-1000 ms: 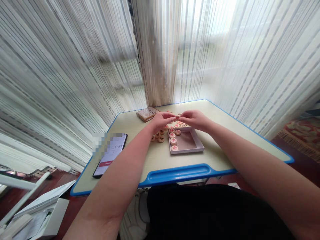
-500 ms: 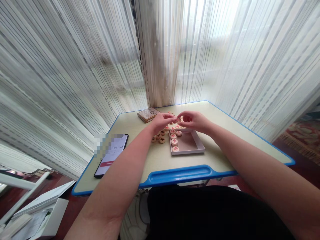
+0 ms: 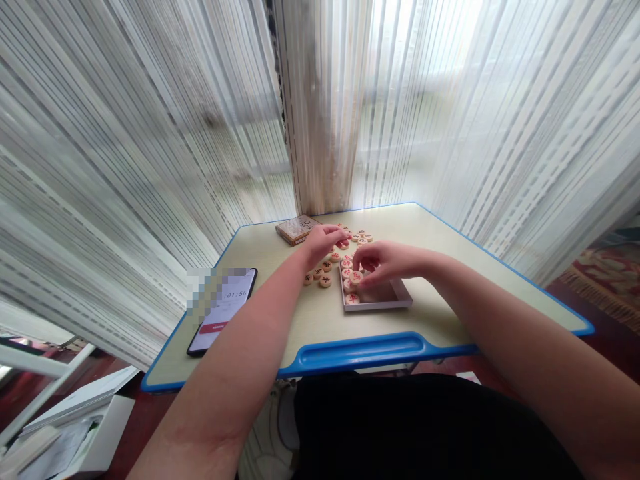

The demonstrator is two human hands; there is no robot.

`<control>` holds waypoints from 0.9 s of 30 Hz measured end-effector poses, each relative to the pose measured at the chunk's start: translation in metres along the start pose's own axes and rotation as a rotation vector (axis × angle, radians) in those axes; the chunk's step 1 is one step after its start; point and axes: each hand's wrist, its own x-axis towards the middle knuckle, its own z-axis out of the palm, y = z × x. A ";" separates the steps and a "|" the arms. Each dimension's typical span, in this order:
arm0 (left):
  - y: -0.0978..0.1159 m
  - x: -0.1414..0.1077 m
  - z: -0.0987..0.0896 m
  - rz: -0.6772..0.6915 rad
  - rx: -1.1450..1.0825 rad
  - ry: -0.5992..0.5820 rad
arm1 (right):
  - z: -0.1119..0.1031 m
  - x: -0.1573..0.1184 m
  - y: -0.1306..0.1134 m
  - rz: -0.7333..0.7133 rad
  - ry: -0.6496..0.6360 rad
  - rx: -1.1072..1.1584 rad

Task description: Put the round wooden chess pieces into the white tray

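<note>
My right hand (image 3: 383, 263) pinches a round wooden Chinese chess piece (image 3: 356, 277) with a red character, holding it over the left part of a shallow open box (image 3: 377, 307). Along the box's left wall lies a column of red-marked pieces (image 3: 352, 299), partly covered by the held one. Beyond the box, my left hand (image 3: 326, 242) has its fingers bent down and closed around another chess piece (image 3: 343, 245), mostly hidden by the fingertips. Loose pieces with dark characters (image 3: 325, 281) lie left of the box, and more (image 3: 363, 237) are scattered behind it.
A patterned box lid (image 3: 296, 229) lies at the table's back left. A phone (image 3: 225, 313) showing a timer rests on the left side. The table (image 3: 450, 233) has a blue raised rim and a tray groove (image 3: 360, 350) in front. Striped curtains hang behind.
My hands were together over the pieces behind the box. My right hand has come down and nearer with a piece into the box, while the left stays among the loose pieces.
</note>
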 end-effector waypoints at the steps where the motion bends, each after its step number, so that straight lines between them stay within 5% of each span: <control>1: 0.000 0.000 0.000 0.000 0.001 -0.003 | 0.000 0.000 0.000 0.000 -0.016 -0.016; 27: -0.002 0.000 0.000 -0.033 0.097 -0.030 | 0.007 -0.002 -0.017 -0.029 -0.173 -0.160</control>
